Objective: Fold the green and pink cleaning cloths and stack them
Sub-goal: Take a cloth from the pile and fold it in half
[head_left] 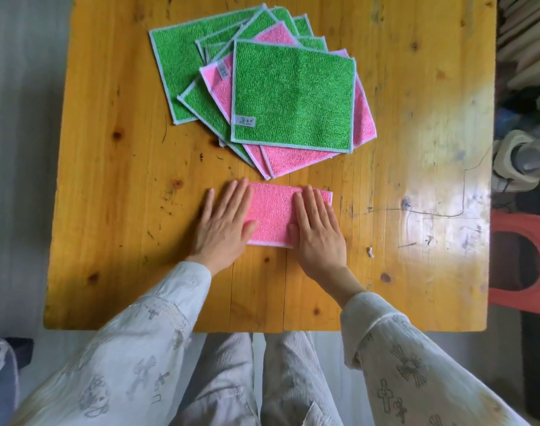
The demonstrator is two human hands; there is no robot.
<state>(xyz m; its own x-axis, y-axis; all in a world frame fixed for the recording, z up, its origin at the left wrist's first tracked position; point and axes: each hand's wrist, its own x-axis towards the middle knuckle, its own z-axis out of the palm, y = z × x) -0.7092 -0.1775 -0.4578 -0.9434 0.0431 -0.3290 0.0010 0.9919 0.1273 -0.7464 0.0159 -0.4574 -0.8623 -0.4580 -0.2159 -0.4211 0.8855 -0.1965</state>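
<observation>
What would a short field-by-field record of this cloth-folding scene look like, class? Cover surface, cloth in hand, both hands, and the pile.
surface: wooden table
cloth being worked: folded pink cloth, lying flat near the front edge
left hand: flat, palm down on the cloth's left end
right hand: flat, palm down on its right end
pile: unfolded green and pink cloths, overlapping loosely, behind the folded one
top of pile: green cloth

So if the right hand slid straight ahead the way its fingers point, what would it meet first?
Probably the near pink cloth at the edge of the unfolded pile, just past the folded pink cloth under the right hand.
</observation>
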